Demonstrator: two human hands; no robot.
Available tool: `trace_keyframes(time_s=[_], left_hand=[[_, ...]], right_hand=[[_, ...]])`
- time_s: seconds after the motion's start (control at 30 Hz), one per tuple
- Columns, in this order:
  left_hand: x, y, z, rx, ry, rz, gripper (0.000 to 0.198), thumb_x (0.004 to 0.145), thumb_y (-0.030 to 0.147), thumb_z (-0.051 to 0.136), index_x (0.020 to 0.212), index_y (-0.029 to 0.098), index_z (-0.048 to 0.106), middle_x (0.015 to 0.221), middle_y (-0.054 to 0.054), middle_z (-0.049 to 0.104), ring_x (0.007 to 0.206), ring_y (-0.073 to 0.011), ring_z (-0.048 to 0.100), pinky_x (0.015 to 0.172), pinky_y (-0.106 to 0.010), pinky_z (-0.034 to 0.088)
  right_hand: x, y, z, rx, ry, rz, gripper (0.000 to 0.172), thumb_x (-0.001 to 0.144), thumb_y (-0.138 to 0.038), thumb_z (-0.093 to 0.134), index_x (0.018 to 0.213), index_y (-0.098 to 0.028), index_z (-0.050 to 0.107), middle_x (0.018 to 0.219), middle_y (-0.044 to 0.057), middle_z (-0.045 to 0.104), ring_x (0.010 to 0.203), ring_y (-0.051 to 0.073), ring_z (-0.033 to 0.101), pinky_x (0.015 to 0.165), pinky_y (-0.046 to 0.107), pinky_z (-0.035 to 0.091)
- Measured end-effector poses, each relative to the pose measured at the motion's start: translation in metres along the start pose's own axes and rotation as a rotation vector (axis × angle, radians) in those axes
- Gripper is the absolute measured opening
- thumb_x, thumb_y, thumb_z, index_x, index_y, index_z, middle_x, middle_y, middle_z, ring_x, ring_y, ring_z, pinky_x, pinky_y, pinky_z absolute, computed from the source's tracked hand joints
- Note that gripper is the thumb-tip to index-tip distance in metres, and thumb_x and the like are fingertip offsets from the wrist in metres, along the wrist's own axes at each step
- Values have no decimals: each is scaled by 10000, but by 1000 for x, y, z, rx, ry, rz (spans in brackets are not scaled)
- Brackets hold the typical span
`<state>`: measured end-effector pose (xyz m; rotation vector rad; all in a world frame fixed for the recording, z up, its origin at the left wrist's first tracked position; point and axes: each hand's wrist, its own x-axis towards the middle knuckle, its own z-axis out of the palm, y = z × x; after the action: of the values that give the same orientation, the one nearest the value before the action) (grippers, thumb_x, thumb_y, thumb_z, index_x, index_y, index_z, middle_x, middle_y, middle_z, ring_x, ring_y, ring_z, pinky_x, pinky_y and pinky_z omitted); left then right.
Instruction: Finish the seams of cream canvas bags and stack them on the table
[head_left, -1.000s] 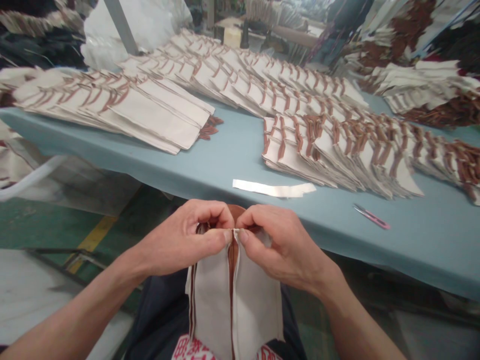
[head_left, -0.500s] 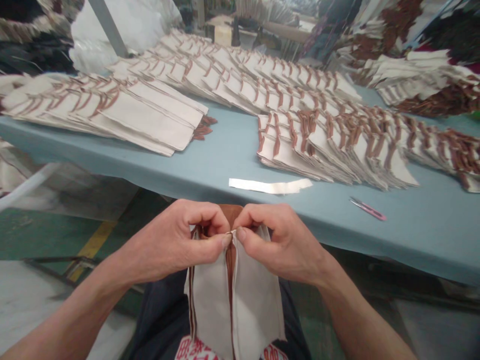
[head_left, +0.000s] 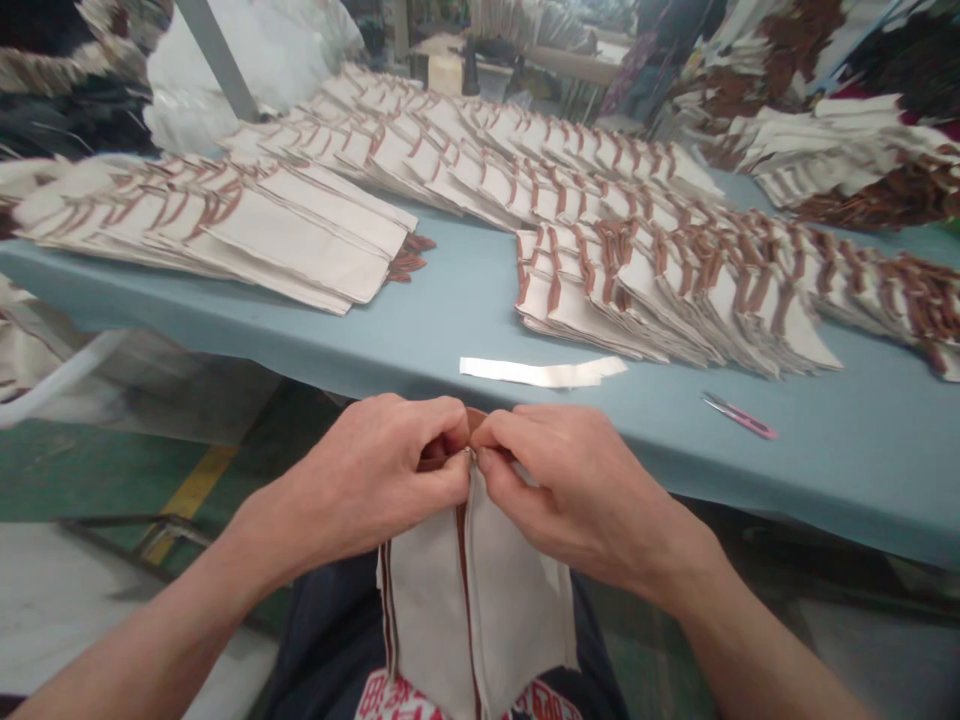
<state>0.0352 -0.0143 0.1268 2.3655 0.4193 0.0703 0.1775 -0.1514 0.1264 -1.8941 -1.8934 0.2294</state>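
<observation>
A cream fabric piece with brown trim [head_left: 517, 600] hangs over my lap, its long middle seam running down between two panels. My left hand [head_left: 397, 465] is closed, thumb and fingers pinching the piece at the top of that seam. Right beside it, my right hand [head_left: 559, 480] pinches the other side of the same seam top, the fingertips of both hands almost touching. A bit of brown material shows behind the fingers. What lies right between the fingertips is too small to make out.
The blue-covered table [head_left: 420, 340] stands in front of me. Near its edge lie a white strip [head_left: 540, 372] and pink-handled snips [head_left: 739, 415]. Overlapping rows of similar pieces lie at the left [head_left: 300, 230] and right [head_left: 667, 290]. A grey post [head_left: 217, 60] rises behind.
Both hands have drawn slightly closer together at the seam top, the left moving a little right. Less brown shows in the seam gap now.
</observation>
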Motion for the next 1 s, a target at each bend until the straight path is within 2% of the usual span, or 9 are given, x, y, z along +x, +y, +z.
trace_keyframes(time_s=[0.1,0.2,0.37,0.63,0.9,1.0], left_hand=[[-1,-3,7,32,62,17,151,804,200,554,658,192,518,563,65,484,527,-95,400,514,-232,247],[-4,-9,10,-35,90,45,157,832,208,537,676,190,541,572,65,497,536,-95,425,524,-225,271],[-8,-12,11,-93,109,69,153,870,222,557,729,183,601,592,72,544,539,-84,453,526,-209,291],[-11,-11,8,-24,130,92,44,825,176,598,791,182,626,628,76,583,560,-79,499,537,-194,304],[-13,-14,11,124,157,177,84,851,178,577,778,183,619,635,67,586,529,-84,494,534,-219,297],[-13,-18,15,143,193,243,104,873,152,562,790,180,618,635,69,590,531,-83,507,545,-222,311]], right_hand=[[0,2,3,106,-20,68,130,896,-151,572,810,-158,669,739,46,717,681,188,630,652,318,356],[0,3,6,195,0,116,65,857,-164,611,816,-168,663,773,38,745,704,185,654,660,300,371],[2,5,8,248,35,140,79,828,-151,606,755,-180,614,709,8,712,646,152,624,623,271,351],[2,3,8,312,41,158,59,789,-164,593,734,-183,587,680,-16,669,621,127,566,629,260,347],[4,4,8,430,-60,252,80,805,-207,573,729,-184,583,679,-24,629,634,129,532,626,274,319],[6,7,6,455,-122,289,132,863,-203,518,756,-185,594,705,-15,623,665,141,531,630,286,312]])
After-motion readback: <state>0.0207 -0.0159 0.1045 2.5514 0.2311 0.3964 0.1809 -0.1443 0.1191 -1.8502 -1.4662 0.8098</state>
